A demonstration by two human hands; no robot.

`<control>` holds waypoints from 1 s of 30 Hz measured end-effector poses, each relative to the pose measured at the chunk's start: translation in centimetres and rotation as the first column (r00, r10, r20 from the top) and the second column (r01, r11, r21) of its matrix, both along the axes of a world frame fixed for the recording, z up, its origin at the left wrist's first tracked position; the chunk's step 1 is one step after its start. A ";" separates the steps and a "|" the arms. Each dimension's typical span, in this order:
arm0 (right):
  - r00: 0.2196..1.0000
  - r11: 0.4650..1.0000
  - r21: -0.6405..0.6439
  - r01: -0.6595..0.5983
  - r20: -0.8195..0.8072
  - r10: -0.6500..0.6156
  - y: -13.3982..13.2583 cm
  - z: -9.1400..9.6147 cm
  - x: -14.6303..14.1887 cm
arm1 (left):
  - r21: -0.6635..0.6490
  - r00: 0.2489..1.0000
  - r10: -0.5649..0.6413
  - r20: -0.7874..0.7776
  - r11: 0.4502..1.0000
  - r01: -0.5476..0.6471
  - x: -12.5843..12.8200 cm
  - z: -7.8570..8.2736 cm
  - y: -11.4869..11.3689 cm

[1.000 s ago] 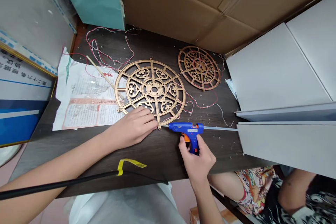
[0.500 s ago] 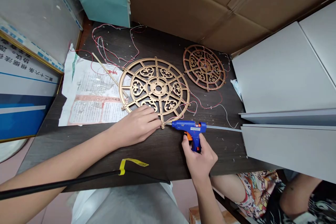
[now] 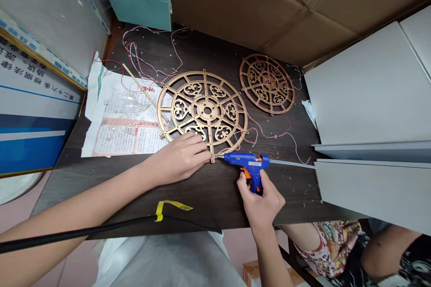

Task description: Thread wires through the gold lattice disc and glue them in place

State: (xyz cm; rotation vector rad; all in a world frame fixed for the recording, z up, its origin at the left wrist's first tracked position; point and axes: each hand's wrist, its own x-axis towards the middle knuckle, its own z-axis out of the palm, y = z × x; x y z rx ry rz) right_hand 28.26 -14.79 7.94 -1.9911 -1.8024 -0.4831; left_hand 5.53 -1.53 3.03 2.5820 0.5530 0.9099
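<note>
On the dark table lies a large round wooden lattice panel (image 3: 218,112) with cut-out scroll patterns. My left hand (image 3: 183,159) is closed at its front rim, thumb and fingertips pressed together there; any wire between them is too small to make out. My right hand (image 3: 264,202) is wrapped around the handle of a blue hot glue gun (image 3: 244,160), with a finger by the orange trigger. The gun's nozzle meets the front tab of the rim, right beside my left fingertips. A glue stick (image 3: 292,163) projects from the gun's back. Thin red and white wire (image 3: 256,128) trails from the panel's right side.
A second wooden panel (image 3: 269,110) with red wire lies behind, to the right. Printed paper (image 3: 114,121), a thin wooden stick (image 3: 139,85) and tangled wire (image 3: 175,56) are at left. Cardboard (image 3: 249,9) and white boxes (image 3: 363,98) border the table. A black cable (image 3: 117,225) crosses in front; another person's arm (image 3: 299,235) shows lower right.
The view has shifted slightly, so everything appears a little farther right. Both hands, the glue gun and the panel keep nearly the same positions relative to one another.
</note>
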 end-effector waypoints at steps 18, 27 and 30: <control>0.984 1.000 0.006 -0.021 0.177 0.019 -0.5 0.8 0.3 | 0.030 0.999 -0.010 -0.035 0.999 0.011 -0.1 0.0 -0.1; 0.971 0.971 0.032 0.238 0.007 -0.238 -2.3 4.6 2.5 | -0.007 1.000 -0.017 -0.021 1.000 0.017 0.0 0.0 -0.1; 0.869 0.901 -0.127 0.415 -0.237 -0.434 -5.3 5.9 5.7 | -0.020 1.000 -0.019 -0.019 1.000 0.019 0.0 0.0 -0.1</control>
